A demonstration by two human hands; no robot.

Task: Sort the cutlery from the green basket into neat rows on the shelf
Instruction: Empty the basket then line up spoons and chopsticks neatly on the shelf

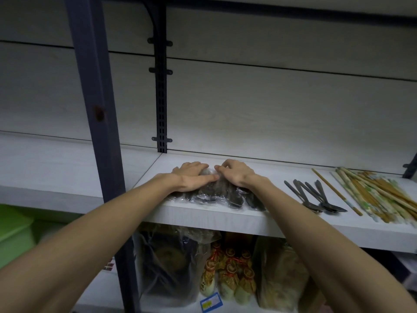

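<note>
A crinkled clear plastic bag of dark cutlery (pixel 216 196) lies on the pale wood-grain shelf board (pixel 225 219), close to its front edge, with dark rounded spoon-like shapes showing through the glossy film. The left hand (pixel 191 178) lies flat on the bag's upper left part, fingers straight and together, pressing down. The right hand (pixel 235 173), just at 3 o'clock from the left, has its fingers curled and pinching the film at the bag's top. At 3 o'clock from the bag, well apart, a small fanned group of grey metal spoons (pixel 316 196) rests on the same board, and farther toward 3 o'clock lies a spread of wooden chopsticks, some in printed paper sleeves (pixel 379 195). At 8 o'clock, a light green plastic basket (pixel 15 233) sits below the shelf; its contents cannot be seen. Under the board at 6 o'clock stand clear plastic bags of packaged goods (pixel 228 274).
</note>
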